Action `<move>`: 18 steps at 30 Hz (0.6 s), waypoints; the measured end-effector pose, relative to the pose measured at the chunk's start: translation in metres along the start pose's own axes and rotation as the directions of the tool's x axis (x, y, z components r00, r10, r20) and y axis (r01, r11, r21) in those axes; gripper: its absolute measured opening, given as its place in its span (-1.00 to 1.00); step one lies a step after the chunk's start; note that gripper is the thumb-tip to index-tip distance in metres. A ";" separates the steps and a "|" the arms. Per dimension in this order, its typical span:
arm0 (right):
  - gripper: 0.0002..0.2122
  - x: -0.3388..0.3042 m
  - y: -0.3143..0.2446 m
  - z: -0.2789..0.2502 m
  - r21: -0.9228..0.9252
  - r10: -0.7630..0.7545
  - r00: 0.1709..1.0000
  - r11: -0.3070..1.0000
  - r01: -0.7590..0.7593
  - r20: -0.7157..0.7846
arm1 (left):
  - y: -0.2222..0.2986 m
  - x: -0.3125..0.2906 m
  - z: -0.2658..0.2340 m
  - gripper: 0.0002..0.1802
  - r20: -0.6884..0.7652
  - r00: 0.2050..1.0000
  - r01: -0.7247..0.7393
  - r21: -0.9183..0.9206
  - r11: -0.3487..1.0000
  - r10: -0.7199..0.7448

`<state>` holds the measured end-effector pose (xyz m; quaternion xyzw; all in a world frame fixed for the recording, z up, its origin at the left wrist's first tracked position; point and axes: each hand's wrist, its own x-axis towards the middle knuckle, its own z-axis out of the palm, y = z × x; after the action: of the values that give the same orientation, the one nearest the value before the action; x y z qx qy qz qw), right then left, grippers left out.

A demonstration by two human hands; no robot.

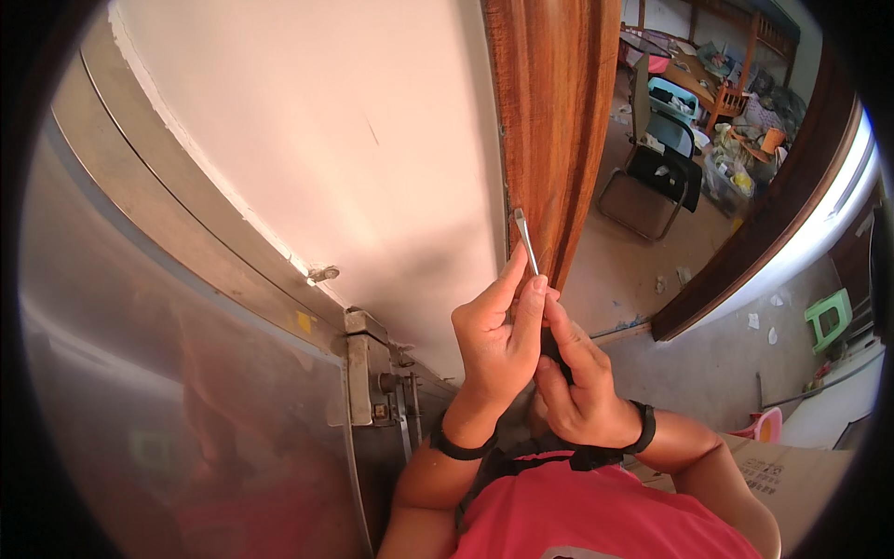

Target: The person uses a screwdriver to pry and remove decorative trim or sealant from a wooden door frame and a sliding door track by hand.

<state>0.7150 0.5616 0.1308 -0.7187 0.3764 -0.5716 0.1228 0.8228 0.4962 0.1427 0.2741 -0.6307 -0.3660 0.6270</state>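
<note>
Both hands are on a flat-tipped screwdriver [532,253] with a bright metal shaft and a dark handle. Its flared tip points up and away, over the reddish-brown wooden door frame [549,121]; whether it touches the wood, I cannot tell. My left hand [494,340] pinches the lower shaft between thumb and fingers. Just to the right and lower, my right hand [587,391] is closed round the dark handle, most of which the fingers hide. Black bands circle both wrists.
A pale wall [372,121] lies left of the frame, then a shiny metal panel [186,373] with a metal hinge block [366,373]. Through the doorway stand a folding chair [656,177] and clutter. A green stool [829,320] and cardboard [782,484] are at the right.
</note>
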 end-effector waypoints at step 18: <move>-0.42 0.012 -0.011 -0.008 0.029 0.028 0.999 0.999 -0.029 0.035 | 0.005 0.000 -0.005 -0.62 -0.068 0.997 -0.017 0.044 0.999 0.020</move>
<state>0.7128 0.5633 0.1490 -0.7212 0.3760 -0.5627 0.1477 0.8283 0.4987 0.1463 0.2941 -0.6192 -0.3369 0.6455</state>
